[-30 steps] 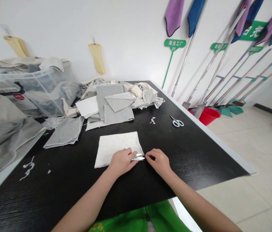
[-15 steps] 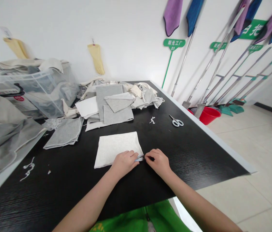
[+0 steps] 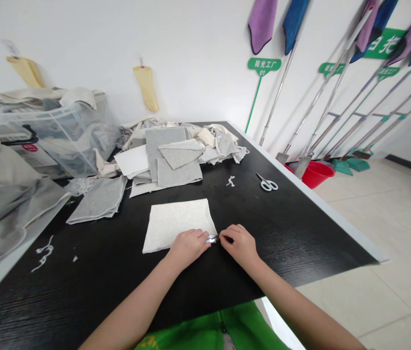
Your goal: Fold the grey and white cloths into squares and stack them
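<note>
A white folded cloth point(image 3: 178, 221) lies flat on the black table in front of me. My left hand point(image 3: 189, 245) is closed at its near right corner, around a small light-blue and silver tool point(image 3: 211, 238) that looks like thread snips. Most of that tool is hidden in the fingers; its metal end points right. My right hand point(image 3: 240, 245) is pinched just beside that end, at the cloth's corner. What its fingertips hold is too small to make out.
Scissors point(image 3: 266, 182) and a thread scrap point(image 3: 230, 181) lie at the right. Stacked grey and white cloths point(image 3: 169, 155) are farther back. A grey folded cloth point(image 3: 98, 200) and a clear bin point(image 3: 70, 141) of cloths stand left. The table's right edge point(image 3: 336, 228) borders the floor.
The small tool shows a slightly different angle between my hands, with more of its shiny metal visible. Both hands and the white cloth stay almost in place.
</note>
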The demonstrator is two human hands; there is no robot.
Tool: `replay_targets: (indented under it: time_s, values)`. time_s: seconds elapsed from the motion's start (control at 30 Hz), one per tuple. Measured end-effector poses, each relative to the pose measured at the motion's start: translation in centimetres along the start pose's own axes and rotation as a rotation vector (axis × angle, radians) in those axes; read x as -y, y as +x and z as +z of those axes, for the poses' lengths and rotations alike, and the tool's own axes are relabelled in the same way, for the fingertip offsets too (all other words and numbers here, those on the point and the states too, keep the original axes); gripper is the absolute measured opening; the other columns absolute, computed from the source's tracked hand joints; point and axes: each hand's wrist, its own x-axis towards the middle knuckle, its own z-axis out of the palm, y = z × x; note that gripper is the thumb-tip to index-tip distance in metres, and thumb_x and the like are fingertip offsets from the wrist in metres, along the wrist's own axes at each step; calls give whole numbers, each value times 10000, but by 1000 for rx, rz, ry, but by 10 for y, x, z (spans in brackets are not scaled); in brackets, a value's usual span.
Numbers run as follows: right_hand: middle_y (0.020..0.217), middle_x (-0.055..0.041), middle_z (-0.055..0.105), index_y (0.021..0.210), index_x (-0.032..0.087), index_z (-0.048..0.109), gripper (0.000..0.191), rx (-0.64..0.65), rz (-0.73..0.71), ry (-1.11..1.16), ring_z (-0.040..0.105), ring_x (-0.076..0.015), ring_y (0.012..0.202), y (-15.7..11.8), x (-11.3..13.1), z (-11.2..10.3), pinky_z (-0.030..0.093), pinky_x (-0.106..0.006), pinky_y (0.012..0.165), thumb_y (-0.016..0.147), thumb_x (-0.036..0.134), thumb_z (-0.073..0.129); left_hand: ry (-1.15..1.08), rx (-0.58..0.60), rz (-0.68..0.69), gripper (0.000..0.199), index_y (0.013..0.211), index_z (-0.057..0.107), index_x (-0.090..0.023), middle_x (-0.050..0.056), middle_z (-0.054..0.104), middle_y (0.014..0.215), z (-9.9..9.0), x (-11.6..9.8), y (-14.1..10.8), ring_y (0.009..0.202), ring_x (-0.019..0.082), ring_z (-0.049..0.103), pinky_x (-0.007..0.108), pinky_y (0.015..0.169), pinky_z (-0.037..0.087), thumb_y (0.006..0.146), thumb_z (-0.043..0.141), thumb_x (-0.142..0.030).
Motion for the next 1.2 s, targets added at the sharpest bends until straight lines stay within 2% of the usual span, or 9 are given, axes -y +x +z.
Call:
replay_targets:
  time_s: [0.3,0.5,0.73,0.8,0.87,0.97,1.07,1.13,1.2]
  values:
    - [664,7,571,659,234,595,181,-12,-6,-3,477,-123,655,0,0,1,357,-225,604,726,191,432,20,-13,5,221,845,529,-177,27,562,700,1,-3,-1,656,139,530,234,559,393,785,370,-318]
    - [667,-2,573,661,226,599,172,-82,58,26,488,-129,669,2,-3,-5,361,-224,620,715,195,438,12,-55,-78,293,937,520,-182,26,571,732,2,5,-2,656,135,538,225,546,394,761,396,-381]
    - [684,19,571,662,235,601,174,-89,234,67,515,-123,670,36,-42,-16,379,-222,591,704,268,435,-18,-196,-209,322,940,540,-192,11,582,725,7,19,-3,654,110,540,198,567,391,754,396,-410]
    - [763,16,587,710,245,614,182,-35,264,32,522,-133,724,52,-58,-17,392,-233,622,694,240,433,-33,-229,-242,323,936,547,-196,7,582,717,8,20,-4,639,105,539,194,567,391,753,396,-416]
    - [964,5,563,836,268,610,263,6,270,-56,493,-162,877,67,-72,-16,387,-269,723,654,168,451,-51,-250,-267,330,936,552,-197,6,582,715,9,21,-4,633,103,540,193,572,394,752,395,-422]
    - [1289,-10,286,1109,325,447,565,14,300,-204,278,-245,1137,80,-84,-12,274,-428,872,583,124,501,-77,-258,-293,343,941,555,-194,9,583,715,9,22,-4,637,103,542,191,590,399,750,396,-431]
    - [1357,-42,78,1230,313,255,721,-5,335,-232,110,-290,1203,82,-89,-6,172,-559,869,576,178,528,-98,-254,-332,348,948,557,-194,11,584,715,8,23,-4,640,105,542,192,601,404,742,409,-433]
    - [1351,-69,107,1237,254,268,672,-73,356,-159,162,-279,1195,79,-92,-4,214,-517,881,609,216,503,-120,-256,-359,348,951,557,-194,11,582,713,8,23,-3,642,106,543,192,607,406,736,421,-431]
    - [1280,-86,305,1180,199,385,517,-166,397,-22,346,-229,1112,75,-95,-5,307,-397,872,669,256,443,-156,-266,-375,340,950,556,-194,7,579,707,6,23,-2,642,102,542,190,611,406,734,429,-423]
